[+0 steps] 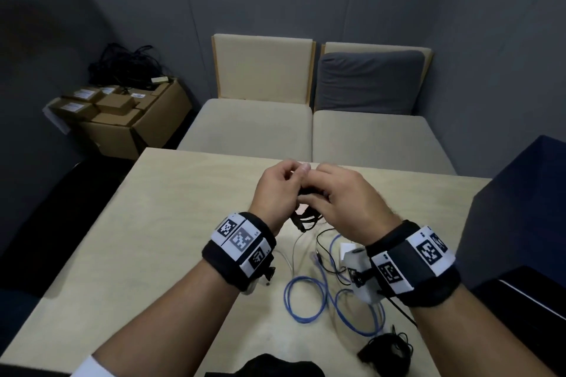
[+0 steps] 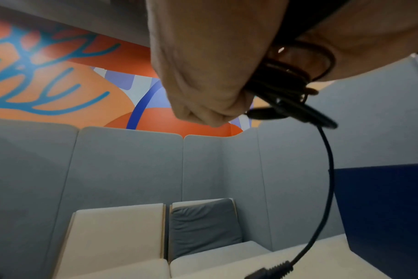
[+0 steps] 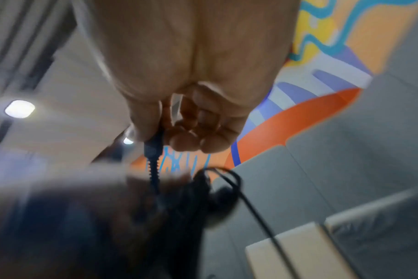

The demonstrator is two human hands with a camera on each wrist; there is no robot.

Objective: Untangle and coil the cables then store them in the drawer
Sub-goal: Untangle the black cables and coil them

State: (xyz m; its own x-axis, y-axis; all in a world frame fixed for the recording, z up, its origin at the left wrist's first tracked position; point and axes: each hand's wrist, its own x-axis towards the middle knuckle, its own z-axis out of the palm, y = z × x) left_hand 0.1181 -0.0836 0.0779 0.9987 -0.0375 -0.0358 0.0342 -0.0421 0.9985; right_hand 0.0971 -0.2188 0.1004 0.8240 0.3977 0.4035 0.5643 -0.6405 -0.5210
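Note:
Both hands are raised together over the middle of the table. My left hand grips a small coil of thin black cable, whose loops bunch against its curled fingers. One strand hangs down to a ribbed plug. My right hand pinches the cable's other plug between thumb and curled fingers. A blue cable lies in loose loops on the table below the wrists, with a thin white cable and a thin black one beside it.
A black bundle lies near the table's front right. A dark blue cabinet stands at the right. Two beige seats sit beyond the table; cardboard boxes topped with black cables stand at the far left.

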